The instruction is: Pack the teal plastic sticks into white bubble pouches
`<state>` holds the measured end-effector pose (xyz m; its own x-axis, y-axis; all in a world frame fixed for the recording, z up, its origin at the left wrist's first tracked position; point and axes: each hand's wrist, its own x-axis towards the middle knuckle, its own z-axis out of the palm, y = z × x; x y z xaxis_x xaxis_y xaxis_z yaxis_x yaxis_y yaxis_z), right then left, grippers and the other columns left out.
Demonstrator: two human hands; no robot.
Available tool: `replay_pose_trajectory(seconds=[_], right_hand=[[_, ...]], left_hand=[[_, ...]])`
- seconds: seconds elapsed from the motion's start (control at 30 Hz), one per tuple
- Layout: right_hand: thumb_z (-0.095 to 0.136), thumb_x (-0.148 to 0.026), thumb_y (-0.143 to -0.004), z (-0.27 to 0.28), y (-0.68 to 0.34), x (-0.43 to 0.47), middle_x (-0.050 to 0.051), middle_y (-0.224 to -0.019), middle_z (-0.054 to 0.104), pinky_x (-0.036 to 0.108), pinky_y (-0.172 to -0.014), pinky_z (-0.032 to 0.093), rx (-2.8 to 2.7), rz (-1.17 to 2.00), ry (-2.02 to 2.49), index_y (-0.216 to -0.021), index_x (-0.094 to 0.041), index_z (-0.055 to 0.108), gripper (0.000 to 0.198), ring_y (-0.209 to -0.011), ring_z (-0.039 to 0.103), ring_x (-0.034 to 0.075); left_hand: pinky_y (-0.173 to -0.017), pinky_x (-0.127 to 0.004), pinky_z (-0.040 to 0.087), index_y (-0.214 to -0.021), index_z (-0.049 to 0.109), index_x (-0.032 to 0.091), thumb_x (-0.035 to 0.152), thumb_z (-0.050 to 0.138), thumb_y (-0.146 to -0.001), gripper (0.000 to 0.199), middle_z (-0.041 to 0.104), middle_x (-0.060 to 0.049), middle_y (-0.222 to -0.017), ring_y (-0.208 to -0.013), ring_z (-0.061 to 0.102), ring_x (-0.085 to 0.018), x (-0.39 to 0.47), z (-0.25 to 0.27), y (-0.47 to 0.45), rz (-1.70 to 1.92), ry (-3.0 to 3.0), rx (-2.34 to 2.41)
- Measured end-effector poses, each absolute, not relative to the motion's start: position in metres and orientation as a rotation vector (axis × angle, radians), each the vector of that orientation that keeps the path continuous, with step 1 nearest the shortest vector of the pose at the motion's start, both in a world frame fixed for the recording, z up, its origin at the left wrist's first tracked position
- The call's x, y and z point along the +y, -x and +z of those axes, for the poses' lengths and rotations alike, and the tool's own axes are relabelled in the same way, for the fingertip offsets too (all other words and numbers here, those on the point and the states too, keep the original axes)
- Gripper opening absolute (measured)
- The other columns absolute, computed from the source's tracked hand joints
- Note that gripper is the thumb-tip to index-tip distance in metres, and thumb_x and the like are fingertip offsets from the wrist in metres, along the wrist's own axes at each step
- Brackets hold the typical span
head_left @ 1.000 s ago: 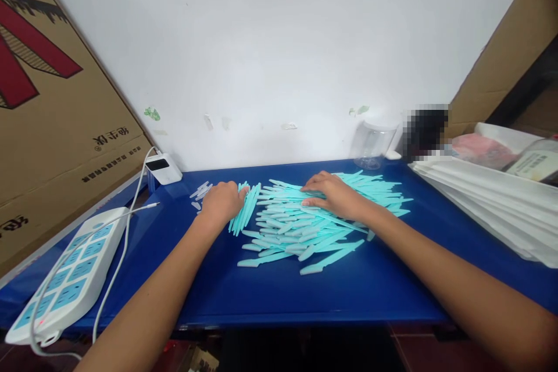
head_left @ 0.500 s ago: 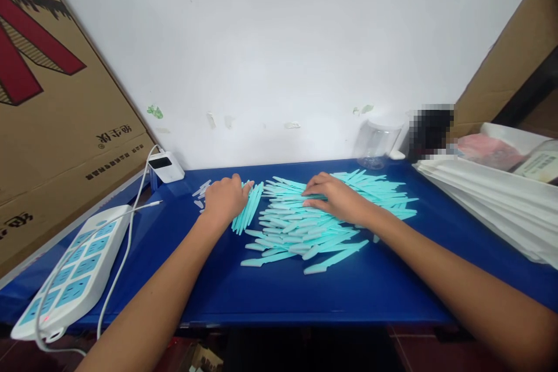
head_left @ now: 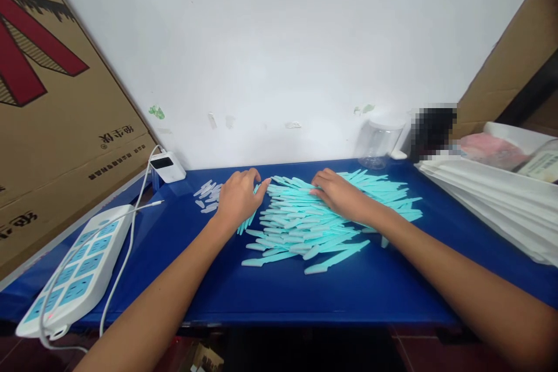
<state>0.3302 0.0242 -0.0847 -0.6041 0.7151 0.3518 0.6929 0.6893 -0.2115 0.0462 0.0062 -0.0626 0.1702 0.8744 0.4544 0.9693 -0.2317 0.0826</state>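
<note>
A wide heap of teal eyebrow razors [head_left: 300, 226] with pale capped blade ends covers the middle of the blue table. My right hand [head_left: 337, 192] rests on the far part of the heap, thumb and fingers closed round the handle of a razor whose pale end points left. Just left of that end is my left hand [head_left: 239, 195], its thumb and forefinger apart and nothing visible between them. Beneath the left hand, a smaller row of teal razors [head_left: 247, 222] is mostly hidden. Small translucent caps [head_left: 209, 195] lie loose beyond its left side.
On the left are a white power strip [head_left: 78, 270] with cables, a small white device [head_left: 167, 167] and a large cardboard box [head_left: 65, 128]. A clear jar [head_left: 379, 142] stands at the back wall. White stacked trays [head_left: 488, 197] fill the right side.
My left hand has shifted right, from the small razor row toward the heap, uncovering more of the loose caps. My right hand has moved slightly right and stays on the heap.
</note>
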Motion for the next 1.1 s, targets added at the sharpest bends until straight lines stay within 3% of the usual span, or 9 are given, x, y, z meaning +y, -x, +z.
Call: replay_pose_trajectory(seconds=[0.23,0.43,0.6,0.87,1.1], right_hand=[[0.043,-0.040,-0.109,-0.076,-0.334,0.027,0.009,-0.094,0.062,0.038,-0.083,0.043,-2.251,0.180,1.045,-0.092,-0.021,0.054,0.027,-0.095,0.055,0.027],[0.040,-0.050,-0.109,-0.069,-0.330,0.015,0.001,-0.078,0.065,0.030,-0.062,0.037,-2.226,0.541,1.086,-0.091,-0.023,0.053,0.035,-0.062,0.053,0.016],[0.043,-0.054,-0.107,-0.068,-0.321,0.005,-0.004,-0.061,0.054,0.028,-0.060,0.036,-2.167,0.730,1.009,-0.085,-0.023,0.049,0.038,-0.057,0.048,0.015],[0.055,-0.065,-0.099,-0.073,-0.309,-0.002,-0.008,-0.059,0.032,0.028,-0.056,0.022,-2.141,0.593,1.113,-0.080,-0.023,0.048,0.047,-0.056,0.028,0.012],[0.053,-0.068,-0.099,-0.081,-0.298,-0.008,-0.007,-0.062,0.031,0.028,-0.057,0.023,-2.059,0.580,1.121,-0.077,-0.023,0.042,0.051,-0.059,0.029,0.012]], left_hand=[[-0.076,-0.034,0.040,-0.092,0.061,0.021,0.046,0.035,-0.111,0.041,0.066,-0.005,-0.085,-0.086,0.059,-0.024,0.007,-0.068,-0.051,-0.885,2.519,-1.567],[-0.063,-0.029,0.034,-0.084,0.059,0.020,0.048,0.035,-0.111,0.046,0.049,0.003,-0.064,-0.061,0.048,-0.015,0.004,-0.064,-0.052,-1.296,2.770,-1.591],[-0.056,-0.028,0.032,-0.077,0.058,0.019,0.056,0.041,-0.108,0.051,0.043,0.004,-0.060,-0.055,0.042,-0.013,0.000,-0.058,-0.055,-1.599,3.013,-1.601],[-0.055,-0.027,0.031,-0.079,0.051,0.020,0.055,0.038,-0.110,0.048,0.043,0.005,-0.060,-0.055,0.037,-0.012,-0.011,-0.062,-0.067,-1.571,3.112,-1.565],[-0.065,-0.026,0.044,-0.074,0.038,0.022,0.054,0.041,-0.108,0.048,0.036,0.005,-0.063,-0.061,0.046,-0.013,-0.018,-0.066,-0.077,-1.523,3.056,-1.537]])
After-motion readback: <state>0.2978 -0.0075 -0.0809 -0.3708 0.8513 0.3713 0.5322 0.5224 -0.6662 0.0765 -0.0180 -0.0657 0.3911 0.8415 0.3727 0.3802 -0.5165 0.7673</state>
